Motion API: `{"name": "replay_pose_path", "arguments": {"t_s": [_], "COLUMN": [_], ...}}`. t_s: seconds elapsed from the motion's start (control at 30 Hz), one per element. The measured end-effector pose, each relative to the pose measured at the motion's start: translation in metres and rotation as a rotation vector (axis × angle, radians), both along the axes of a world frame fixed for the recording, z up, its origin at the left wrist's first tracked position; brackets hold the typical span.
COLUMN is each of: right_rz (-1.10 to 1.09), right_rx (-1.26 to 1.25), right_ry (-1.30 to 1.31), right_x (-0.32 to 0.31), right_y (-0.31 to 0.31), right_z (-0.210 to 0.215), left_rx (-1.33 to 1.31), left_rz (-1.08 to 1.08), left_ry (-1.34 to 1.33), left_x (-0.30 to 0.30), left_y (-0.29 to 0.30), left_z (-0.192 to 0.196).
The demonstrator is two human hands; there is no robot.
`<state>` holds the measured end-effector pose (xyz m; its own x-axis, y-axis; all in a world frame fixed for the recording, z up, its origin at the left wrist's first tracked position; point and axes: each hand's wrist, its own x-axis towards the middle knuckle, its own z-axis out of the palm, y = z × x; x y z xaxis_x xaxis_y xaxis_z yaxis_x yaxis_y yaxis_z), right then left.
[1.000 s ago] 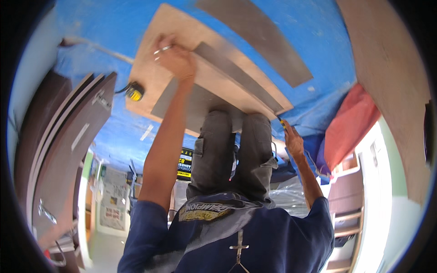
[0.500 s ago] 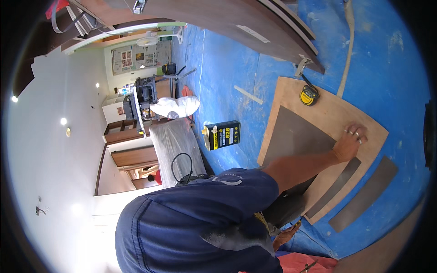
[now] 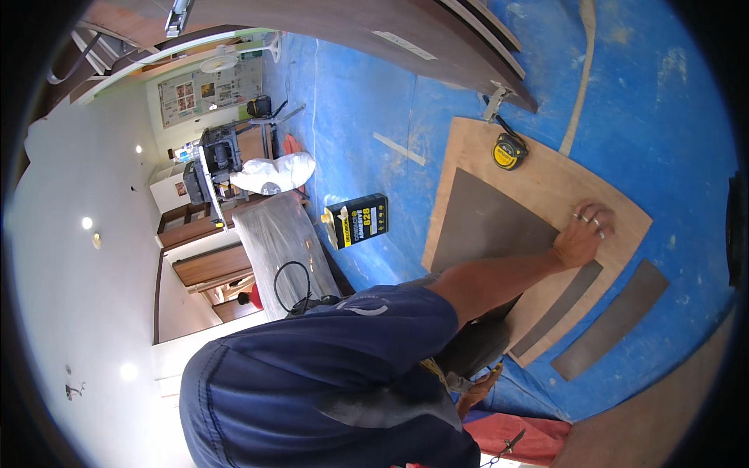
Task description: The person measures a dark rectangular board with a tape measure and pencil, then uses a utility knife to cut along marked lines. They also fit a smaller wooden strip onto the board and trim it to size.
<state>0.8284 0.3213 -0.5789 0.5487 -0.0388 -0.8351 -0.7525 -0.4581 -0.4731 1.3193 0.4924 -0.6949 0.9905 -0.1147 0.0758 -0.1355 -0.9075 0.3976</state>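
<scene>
My left hand (image 3: 585, 235), with rings on its fingers, presses on a light plywood board (image 3: 616, 199). The fingers are partly bent and slightly blurred; nothing shows in them. A dark grey-brown sheet (image 3: 488, 214) lies on the board under my left forearm. Beside the hand is a dark narrow strip (image 3: 558, 308), also on the board. My right hand (image 3: 477, 390), half hidden behind my navy shirt, closes round a slim tool with a yellow tip (image 3: 497, 368); its kind cannot be made out. A black and yellow tape measure (image 3: 509, 151) sits near the board's far edge.
A second dark strip (image 3: 612, 320) lies on the blue floor sheet (image 3: 655, 156). Behind the board stands a black and yellow tin can (image 3: 365, 220). Scissors (image 3: 511, 443) rest on red cloth (image 3: 546, 438). A large brown panel with hinges (image 3: 437, 47) stands along the top.
The whole view has shifted, so things appear a little further left and higher. My left hand keeps its place on the board, and my right hand still holds the yellow-tipped tool.
</scene>
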Motion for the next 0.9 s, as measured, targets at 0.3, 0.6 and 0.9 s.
{"name": "replay_pose_path", "arguments": {"t_s": [0.3,0.6,0.9], "right_rz": [0.057,-0.368,-0.423], "right_rx": [-0.263,-0.171,-0.128], "right_ry": [-0.155,-0.074,-0.106], "right_x": [0.031,0.149,0.167], "right_y": [-0.036,0.006,0.004], "right_z": [0.066,-0.01,-0.013], "left_rx": [0.013,0.023,0.017], "left_rz": [0.003,0.008,0.006], "left_ry": [0.04,-0.007,-0.008], "left_x": [-0.006,-0.003,-0.003], "left_y": [-0.004,-0.001,0.0], "left_z": [0.001,0.0,-0.004]}}
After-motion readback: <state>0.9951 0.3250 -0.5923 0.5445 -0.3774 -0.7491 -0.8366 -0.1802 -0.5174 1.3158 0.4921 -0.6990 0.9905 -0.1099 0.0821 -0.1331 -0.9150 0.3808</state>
